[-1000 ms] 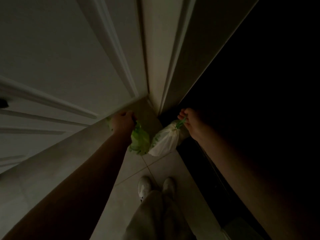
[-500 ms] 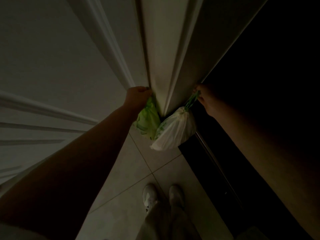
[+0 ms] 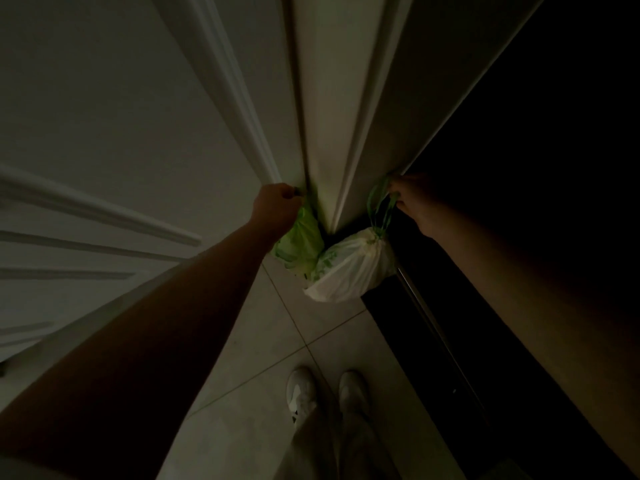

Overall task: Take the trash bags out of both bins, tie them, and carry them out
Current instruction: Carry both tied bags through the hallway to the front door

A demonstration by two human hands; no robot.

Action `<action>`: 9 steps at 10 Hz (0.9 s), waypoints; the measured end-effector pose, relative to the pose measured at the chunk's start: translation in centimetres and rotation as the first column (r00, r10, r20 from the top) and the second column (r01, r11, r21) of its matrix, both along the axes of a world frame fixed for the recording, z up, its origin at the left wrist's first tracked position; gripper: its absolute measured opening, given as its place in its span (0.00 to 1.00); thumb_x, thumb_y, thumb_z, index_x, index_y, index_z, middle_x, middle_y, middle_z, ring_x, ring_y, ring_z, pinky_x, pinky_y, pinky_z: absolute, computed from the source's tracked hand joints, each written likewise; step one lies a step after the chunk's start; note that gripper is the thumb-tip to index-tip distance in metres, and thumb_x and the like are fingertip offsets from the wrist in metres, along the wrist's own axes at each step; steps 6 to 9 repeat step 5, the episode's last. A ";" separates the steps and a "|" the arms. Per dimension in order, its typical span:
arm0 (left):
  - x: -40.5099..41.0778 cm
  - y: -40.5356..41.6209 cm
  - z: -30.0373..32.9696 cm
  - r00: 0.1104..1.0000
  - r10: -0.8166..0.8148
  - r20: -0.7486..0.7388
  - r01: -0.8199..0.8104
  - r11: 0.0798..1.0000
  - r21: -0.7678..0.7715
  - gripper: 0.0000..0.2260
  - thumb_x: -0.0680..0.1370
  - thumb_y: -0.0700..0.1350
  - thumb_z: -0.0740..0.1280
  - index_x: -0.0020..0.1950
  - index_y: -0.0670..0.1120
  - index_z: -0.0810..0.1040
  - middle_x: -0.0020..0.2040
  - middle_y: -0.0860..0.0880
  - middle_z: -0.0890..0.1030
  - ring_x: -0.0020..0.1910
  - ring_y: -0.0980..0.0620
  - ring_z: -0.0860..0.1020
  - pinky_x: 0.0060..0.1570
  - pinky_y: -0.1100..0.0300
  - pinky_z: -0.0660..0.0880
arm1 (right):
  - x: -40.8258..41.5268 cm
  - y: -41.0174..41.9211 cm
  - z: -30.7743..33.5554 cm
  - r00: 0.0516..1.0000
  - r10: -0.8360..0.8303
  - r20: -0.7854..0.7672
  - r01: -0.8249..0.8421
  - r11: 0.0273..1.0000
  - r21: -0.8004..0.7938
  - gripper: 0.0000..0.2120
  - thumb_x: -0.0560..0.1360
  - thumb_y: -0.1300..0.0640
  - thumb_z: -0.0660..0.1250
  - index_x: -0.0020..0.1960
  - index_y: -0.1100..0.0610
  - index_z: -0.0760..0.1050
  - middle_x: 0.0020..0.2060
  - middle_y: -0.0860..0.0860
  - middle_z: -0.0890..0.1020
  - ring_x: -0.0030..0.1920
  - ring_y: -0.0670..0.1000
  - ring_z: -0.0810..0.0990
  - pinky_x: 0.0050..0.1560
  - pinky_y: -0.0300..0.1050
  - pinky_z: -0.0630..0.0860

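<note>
Since half a second ago, both bags have been carried a little further toward the door edge, and the drawstring loops above the white bag are now spread wider. The light is very low throughout, and detail is lost in shadow.

At the left of the frame a panelled door (image 3: 104, 133) is seen, its upper part cut off. The left hand (image 3: 275, 209) is closed at centre frame around the neck of the green bag (image 3: 300, 242); the fingers are turned away, and the bag's top is hidden behind the hand. The green bag hangs just beside the white bag (image 3: 349, 271), the two seeming to touch. The door edge (image 3: 332, 109) rises between the hands. The right hand (image 3: 414, 202) is clenched on the green drawstring (image 3: 377, 209) of the white bag, though its fingertips are hard to make out. Below, white shoes (image 3: 327, 393) stand on the tiled floor (image 3: 277, 341), the trouser legs cut off at the bottom edge. The right side of the frame is almost black; only a thin metal strip (image 3: 436, 334) can be made out.
</note>
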State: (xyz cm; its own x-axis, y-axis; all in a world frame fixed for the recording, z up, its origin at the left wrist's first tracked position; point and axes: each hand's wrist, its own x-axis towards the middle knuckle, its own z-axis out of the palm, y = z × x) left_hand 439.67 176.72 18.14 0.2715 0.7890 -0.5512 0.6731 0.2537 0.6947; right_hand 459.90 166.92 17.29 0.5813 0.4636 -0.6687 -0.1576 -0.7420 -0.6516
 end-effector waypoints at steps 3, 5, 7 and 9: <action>-1.8 -1.9 2.7 0.994 -0.025 -0.105 0.037 0.992 0.120 0.14 0.77 0.40 0.65 0.61 0.40 0.79 0.60 0.40 0.80 0.59 0.43 0.78 0.54 0.60 0.71 | -0.7 -2.3 2.1 0.950 0.251 0.187 -0.218 0.959 -0.181 0.07 0.77 0.56 0.59 0.43 0.57 0.72 0.36 0.55 0.73 0.32 0.52 0.72 0.32 0.40 0.66; -4.1 -4.9 7.1 0.985 -0.037 -0.167 0.060 0.989 0.134 0.11 0.76 0.39 0.65 0.58 0.40 0.80 0.57 0.40 0.82 0.56 0.44 0.79 0.51 0.62 0.69 | -1.9 -5.8 6.0 0.885 0.394 0.248 -0.362 0.918 -0.165 0.16 0.75 0.64 0.58 0.31 0.53 0.61 0.30 0.51 0.66 0.30 0.47 0.65 0.30 0.40 0.61; -4.1 -4.9 7.1 0.985 -0.037 -0.167 0.060 0.989 0.134 0.11 0.76 0.39 0.65 0.58 0.40 0.80 0.57 0.40 0.82 0.56 0.44 0.79 0.51 0.62 0.69 | -1.9 -5.8 6.0 0.885 0.394 0.248 -0.362 0.918 -0.165 0.16 0.75 0.64 0.58 0.31 0.53 0.61 0.30 0.51 0.66 0.30 0.47 0.65 0.30 0.40 0.61; -4.1 -4.9 7.1 0.985 -0.037 -0.167 0.060 0.989 0.134 0.11 0.76 0.39 0.65 0.58 0.40 0.80 0.57 0.40 0.82 0.56 0.44 0.79 0.51 0.62 0.69 | -1.9 -5.8 6.0 0.885 0.394 0.248 -0.362 0.918 -0.165 0.16 0.75 0.64 0.58 0.31 0.53 0.61 0.30 0.51 0.66 0.30 0.47 0.65 0.30 0.40 0.61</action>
